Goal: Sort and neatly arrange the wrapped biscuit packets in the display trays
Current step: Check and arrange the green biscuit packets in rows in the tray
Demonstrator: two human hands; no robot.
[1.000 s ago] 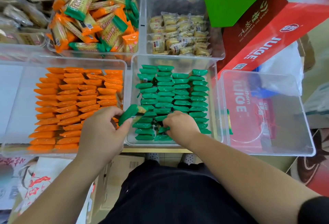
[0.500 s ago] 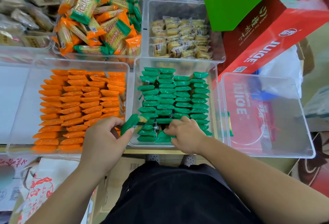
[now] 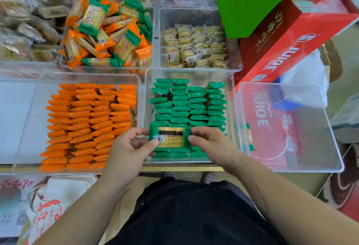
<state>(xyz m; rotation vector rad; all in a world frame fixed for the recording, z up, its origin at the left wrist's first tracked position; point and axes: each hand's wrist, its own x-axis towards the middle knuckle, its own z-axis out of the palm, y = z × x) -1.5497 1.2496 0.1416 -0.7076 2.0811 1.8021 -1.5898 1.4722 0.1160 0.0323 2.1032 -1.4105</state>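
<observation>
At the left of the frame, orange packets stand in tight rows in the left tray. Above it, in the upper left, a heap of orange and green packets fills another clear tub. Lower centre, the left hand pinches the left end of a green packet between thumb and fingers. The right hand pinches its right end. The packet lies flat, window up, over the near rows of green packets in the centre tray. Above that, in the upper centre, sit yellow packets. At the right stands the right tray, with a red box in the upper right.
</observation>
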